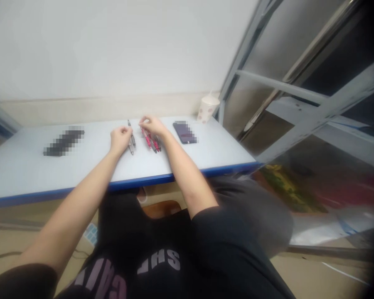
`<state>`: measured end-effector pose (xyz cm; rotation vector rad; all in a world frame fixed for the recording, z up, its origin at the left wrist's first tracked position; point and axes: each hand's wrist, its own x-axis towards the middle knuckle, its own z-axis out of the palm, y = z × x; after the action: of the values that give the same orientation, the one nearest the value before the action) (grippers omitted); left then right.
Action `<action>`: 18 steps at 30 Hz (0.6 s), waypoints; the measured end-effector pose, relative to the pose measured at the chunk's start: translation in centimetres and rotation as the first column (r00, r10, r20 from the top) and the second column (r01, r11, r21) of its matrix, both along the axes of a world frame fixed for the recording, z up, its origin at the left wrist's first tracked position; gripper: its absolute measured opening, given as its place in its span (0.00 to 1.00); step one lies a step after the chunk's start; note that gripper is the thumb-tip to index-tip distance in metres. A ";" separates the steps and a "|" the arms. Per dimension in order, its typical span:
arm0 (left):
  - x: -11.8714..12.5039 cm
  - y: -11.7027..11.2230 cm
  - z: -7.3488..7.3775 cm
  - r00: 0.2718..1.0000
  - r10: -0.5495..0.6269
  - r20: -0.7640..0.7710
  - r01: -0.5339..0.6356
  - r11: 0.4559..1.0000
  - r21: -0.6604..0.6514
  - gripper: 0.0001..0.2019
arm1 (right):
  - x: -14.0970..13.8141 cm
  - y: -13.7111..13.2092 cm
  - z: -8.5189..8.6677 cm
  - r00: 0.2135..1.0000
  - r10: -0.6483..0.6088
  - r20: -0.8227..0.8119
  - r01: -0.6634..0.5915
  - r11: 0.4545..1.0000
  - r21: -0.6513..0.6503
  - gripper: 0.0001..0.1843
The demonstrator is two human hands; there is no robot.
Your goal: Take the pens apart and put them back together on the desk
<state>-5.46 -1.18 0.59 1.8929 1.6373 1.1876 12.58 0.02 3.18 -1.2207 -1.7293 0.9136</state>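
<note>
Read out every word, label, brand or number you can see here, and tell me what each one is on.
"SHE": white letters, upside down in this view, on the black T-shirt.
Pink lettering on the same shirt: warped and cut off, too unclear to read.
Red pen and grey pen: any print is too small to read.
Left phone and right phone: pixelated, unreadable.
Paper cup: pink marks, no readable text.
</note>
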 end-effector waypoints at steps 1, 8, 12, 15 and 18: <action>0.1 -0.1 0.1 1.000 -0.001 0.005 0.001 1.000 0.007 0.12 | 0.0 0.1 0.0 1.000 -0.002 0.002 0.002 1.000 -0.007 0.06; 0.5 -0.5 0.3 0.999 -0.044 0.027 0.045 0.999 -0.003 0.11 | -0.1 -0.4 0.6 1.000 0.023 0.020 -0.024 0.999 0.028 0.07; 0.3 -0.2 0.2 0.998 -0.046 0.052 0.047 0.999 -0.004 0.10 | -0.1 -1.1 0.9 0.997 0.051 0.061 -0.054 0.997 0.049 0.03; 0.2 -0.1 0.1 0.996 -0.056 0.064 0.057 0.998 -0.007 0.09 | -0.2 -1.2 0.6 0.969 0.021 0.245 -0.046 0.994 0.097 0.05; 0.2 0.0 0.0 0.995 -0.074 0.067 0.075 0.997 -0.017 0.09 | -0.3 -0.8 0.1 0.930 -0.017 0.368 -0.032 0.991 0.128 0.08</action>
<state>-5.30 -1.22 0.55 1.8651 1.5246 1.1877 12.31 -0.81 3.31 -1.3609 -2.0537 0.5850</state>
